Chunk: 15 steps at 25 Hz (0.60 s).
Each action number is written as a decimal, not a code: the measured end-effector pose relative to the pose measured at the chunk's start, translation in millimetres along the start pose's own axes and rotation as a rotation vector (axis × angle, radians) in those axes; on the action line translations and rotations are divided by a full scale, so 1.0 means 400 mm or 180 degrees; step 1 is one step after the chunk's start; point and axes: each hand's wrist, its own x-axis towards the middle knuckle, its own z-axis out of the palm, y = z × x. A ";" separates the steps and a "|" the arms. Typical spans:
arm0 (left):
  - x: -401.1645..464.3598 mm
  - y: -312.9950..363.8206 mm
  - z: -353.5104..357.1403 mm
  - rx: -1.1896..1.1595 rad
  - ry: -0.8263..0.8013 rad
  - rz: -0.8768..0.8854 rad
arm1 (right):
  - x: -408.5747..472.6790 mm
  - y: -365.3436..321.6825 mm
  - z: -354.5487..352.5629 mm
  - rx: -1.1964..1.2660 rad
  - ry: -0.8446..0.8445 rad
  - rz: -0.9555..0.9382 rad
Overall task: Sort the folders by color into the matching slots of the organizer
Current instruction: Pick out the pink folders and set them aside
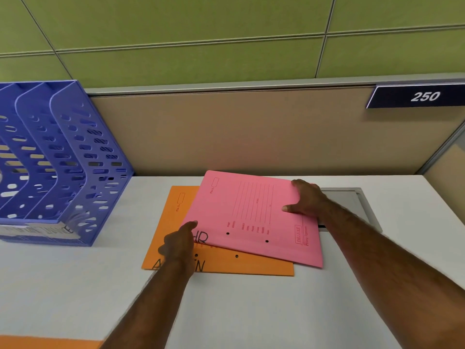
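2 folders [221,267] lie unsorted on the surface [251,311]. Right hand [305,200] fingers [289,208] grip the pink folder [251,217]; left hand [180,244] touches it, hold unclear.

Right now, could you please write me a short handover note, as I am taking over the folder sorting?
Left hand: fingertip at the pink folder's left edge; grip unclear.
Right hand: holds its far right corner, thumb on top.
The pink folder lies askew on the orange folder on the desk; the blue organizer stands to their left.
Done: neither folder filed. Left: slot both by color.
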 end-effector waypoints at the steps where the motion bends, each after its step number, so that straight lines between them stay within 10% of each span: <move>1: -0.010 0.004 0.004 -0.0041 0.0062 0.0046 | 0.000 0.001 0.003 0.0008 0.0008 0.0007; 15: -0.092 0.006 -0.047 -0.1718 -0.0846 0.1271 | -0.057 -0.078 -0.074 0.0441 0.0464 -0.0753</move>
